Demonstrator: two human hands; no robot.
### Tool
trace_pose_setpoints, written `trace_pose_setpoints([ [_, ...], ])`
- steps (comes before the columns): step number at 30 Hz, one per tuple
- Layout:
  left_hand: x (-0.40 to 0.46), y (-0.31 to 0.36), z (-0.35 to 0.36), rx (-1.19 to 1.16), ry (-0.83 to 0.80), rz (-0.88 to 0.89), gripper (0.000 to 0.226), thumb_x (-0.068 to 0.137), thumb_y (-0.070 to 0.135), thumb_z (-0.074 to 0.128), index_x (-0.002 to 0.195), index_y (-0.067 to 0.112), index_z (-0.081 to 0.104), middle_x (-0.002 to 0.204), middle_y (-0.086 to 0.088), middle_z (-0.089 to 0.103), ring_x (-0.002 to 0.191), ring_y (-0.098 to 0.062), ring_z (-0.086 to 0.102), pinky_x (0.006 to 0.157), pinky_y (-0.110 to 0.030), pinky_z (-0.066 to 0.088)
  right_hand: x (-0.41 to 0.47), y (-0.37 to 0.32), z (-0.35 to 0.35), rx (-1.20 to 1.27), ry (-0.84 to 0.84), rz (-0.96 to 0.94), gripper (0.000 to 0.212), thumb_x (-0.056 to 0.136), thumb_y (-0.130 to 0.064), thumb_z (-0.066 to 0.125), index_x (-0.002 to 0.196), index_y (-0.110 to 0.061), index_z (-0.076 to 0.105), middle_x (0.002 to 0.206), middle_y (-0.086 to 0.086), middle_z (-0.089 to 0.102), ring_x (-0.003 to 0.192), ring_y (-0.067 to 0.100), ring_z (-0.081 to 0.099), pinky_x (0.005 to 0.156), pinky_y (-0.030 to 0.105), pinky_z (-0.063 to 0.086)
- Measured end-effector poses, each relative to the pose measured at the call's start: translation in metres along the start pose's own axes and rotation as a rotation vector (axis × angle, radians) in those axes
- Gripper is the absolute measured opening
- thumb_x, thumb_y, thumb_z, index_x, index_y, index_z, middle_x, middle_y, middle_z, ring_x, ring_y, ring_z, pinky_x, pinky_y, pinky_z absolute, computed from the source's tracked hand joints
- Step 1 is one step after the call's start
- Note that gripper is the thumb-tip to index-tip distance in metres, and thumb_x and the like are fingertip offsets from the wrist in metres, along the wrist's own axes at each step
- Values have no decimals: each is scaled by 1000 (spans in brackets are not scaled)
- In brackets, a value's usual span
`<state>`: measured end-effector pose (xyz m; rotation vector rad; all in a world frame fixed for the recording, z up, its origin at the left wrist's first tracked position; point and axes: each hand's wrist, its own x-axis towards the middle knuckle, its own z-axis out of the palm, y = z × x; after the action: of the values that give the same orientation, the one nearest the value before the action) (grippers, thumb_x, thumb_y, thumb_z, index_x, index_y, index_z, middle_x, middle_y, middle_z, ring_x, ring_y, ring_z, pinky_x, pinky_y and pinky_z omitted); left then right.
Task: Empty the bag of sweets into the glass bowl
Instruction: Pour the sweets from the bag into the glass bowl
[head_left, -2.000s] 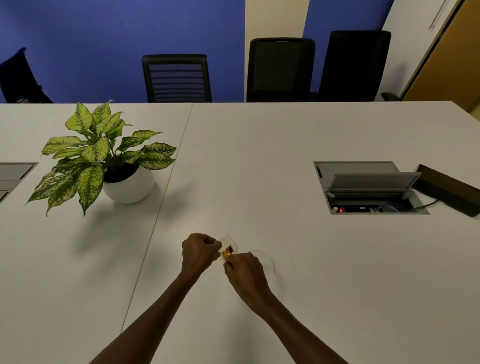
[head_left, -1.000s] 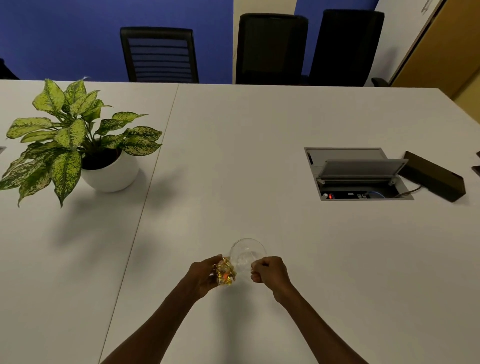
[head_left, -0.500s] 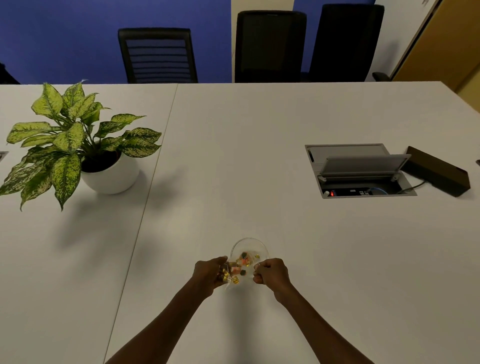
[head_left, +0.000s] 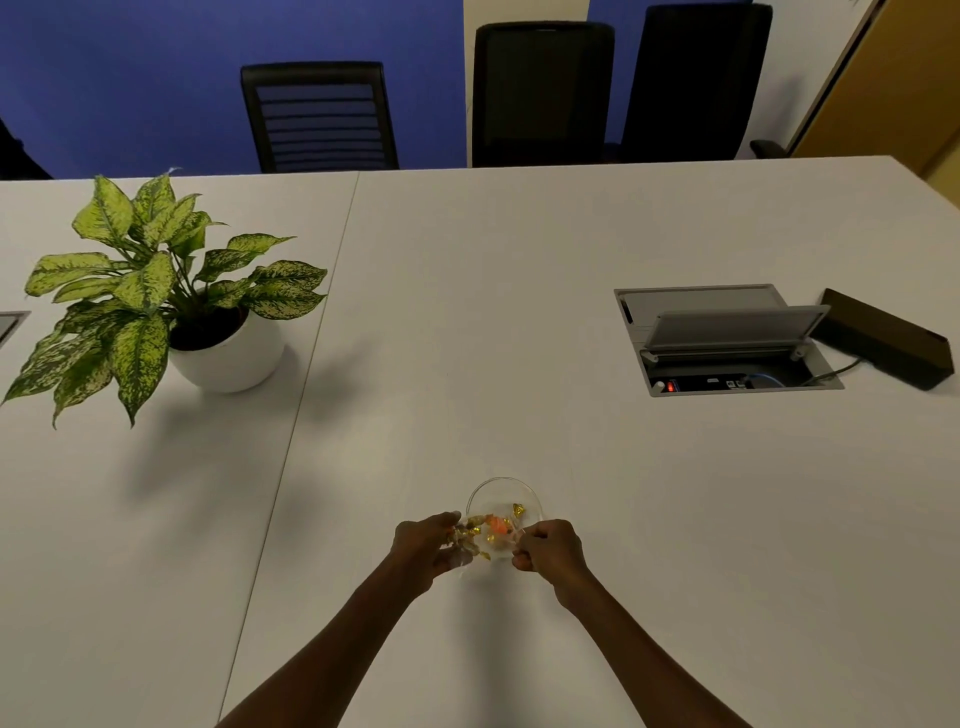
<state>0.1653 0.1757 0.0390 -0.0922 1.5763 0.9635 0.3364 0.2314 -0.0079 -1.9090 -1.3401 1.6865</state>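
A small clear glass bowl (head_left: 501, 488) stands on the white table near the front middle. A clear plastic bag of sweets (head_left: 475, 535) is stretched over the bowl's near rim, held on both sides. My left hand (head_left: 423, 545) grips the bag's left end, where several gold-wrapped sweets bunch up. My right hand (head_left: 548, 551) pinches the bag's right edge. A gold sweet (head_left: 518, 509) and an orange sweet (head_left: 497, 525) show inside the bowl's outline; through the clear plastic I cannot tell which sweets are loose in the bowl.
A potted plant (head_left: 228, 353) in a white pot stands at the left. An open cable hatch (head_left: 727, 338) is set into the table at the right, with a dark box (head_left: 883, 338) beside it. Black chairs (head_left: 317, 114) line the far edge.
Both hands brought the bag from beside the bowl to over its near rim and spread it apart. Sweets now show within the bowl's outline, where a second ago it looked empty.
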Motion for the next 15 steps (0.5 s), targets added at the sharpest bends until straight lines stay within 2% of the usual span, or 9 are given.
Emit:
trace_pose_setpoints([
  [2,-1,1,0,-9,-5,5,33,88,1,66,114,-17,58,113,-34,62,85,-43,64,84,-52,57,0,0,0,-3,-1,0,15,83,6,56,79,8,70,68,13,68,48,18,65,54,23,54],
  [4,-3,1,0,-15,-2,13,31,88,1,65,113,-16,59,115,-34,62,83,-42,64,77,-48,59,0,0,0,-1,1,-3,15,84,6,56,79,9,70,68,14,68,47,17,64,50,20,53],
  [8,-6,4,1,-18,5,15,31,88,1,66,112,-18,59,98,-28,64,73,-39,63,62,-43,60,0,0,-1,22,4,-4,15,85,6,56,77,7,69,70,15,68,48,19,63,48,19,52],
  [11,-8,5,3,-18,-4,15,31,87,1,65,112,-18,59,100,-28,64,80,-42,63,67,-46,59,2,0,0,26,15,-10,18,84,7,55,72,3,68,67,14,67,44,16,62,51,22,54],
  [14,-11,6,5,-11,-13,23,33,88,1,64,115,-17,57,106,-30,62,87,-43,62,74,-48,57,4,2,0,37,15,-11,18,83,8,55,73,4,68,66,14,67,44,17,61,64,34,59],
  [15,-12,6,5,-7,-14,27,34,88,1,64,116,-17,57,108,-31,62,89,-44,62,77,-49,57,4,2,0,40,13,-10,18,83,8,55,73,3,68,67,14,68,45,18,62,65,34,60],
])
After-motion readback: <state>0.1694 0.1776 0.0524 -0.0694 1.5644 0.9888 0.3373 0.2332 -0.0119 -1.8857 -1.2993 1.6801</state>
